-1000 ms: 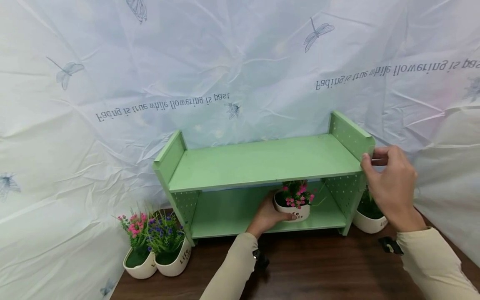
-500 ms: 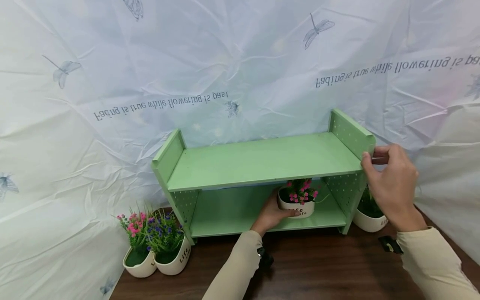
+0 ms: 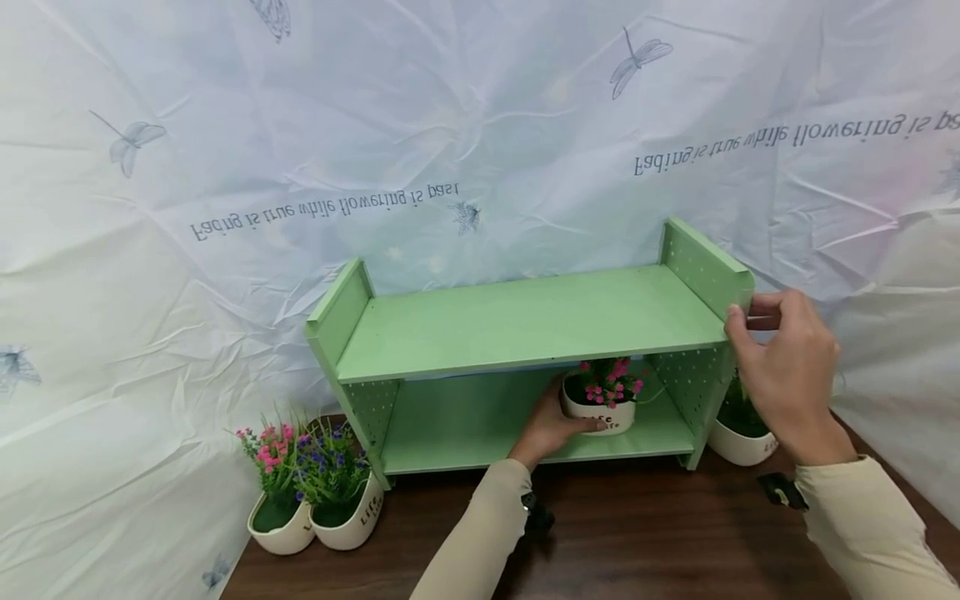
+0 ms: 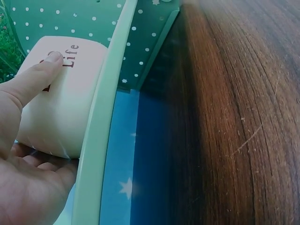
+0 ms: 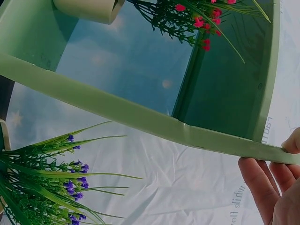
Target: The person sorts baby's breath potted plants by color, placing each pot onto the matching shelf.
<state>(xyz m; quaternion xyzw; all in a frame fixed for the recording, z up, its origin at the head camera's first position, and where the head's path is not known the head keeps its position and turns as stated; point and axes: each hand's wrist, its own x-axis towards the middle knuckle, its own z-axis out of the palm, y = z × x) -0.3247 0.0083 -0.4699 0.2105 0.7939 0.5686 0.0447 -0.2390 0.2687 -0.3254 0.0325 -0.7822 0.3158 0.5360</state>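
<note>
On the lower board of a green two-tier shelf [image 3: 525, 321] stands a white flower pot [image 3: 600, 414] with pink flowers. My left hand [image 3: 550, 423] grips this pot from its left side. In the left wrist view the thumb lies across the lettered front of the pot [image 4: 75, 98], and the other fingers are behind it. My right hand [image 3: 791, 367] pinches the edge of the shelf's right side panel [image 3: 708, 262]. The right wrist view shows the thumb on one face of that panel [image 5: 220, 143] and fingers [image 5: 258, 180] on the other.
Two white pots, one with pink flowers [image 3: 273, 454] and one with purple flowers [image 3: 330, 467], stand on the dark wooden table [image 3: 622, 533] left of the shelf. Another white pot [image 3: 738, 442] stands right of it, partly behind my right arm. A printed cloth [image 3: 480, 125] hangs behind.
My left hand has shifted the pink-flowered pot to the right and slightly farther back along the lower board. The right hand stays on the side panel.
</note>
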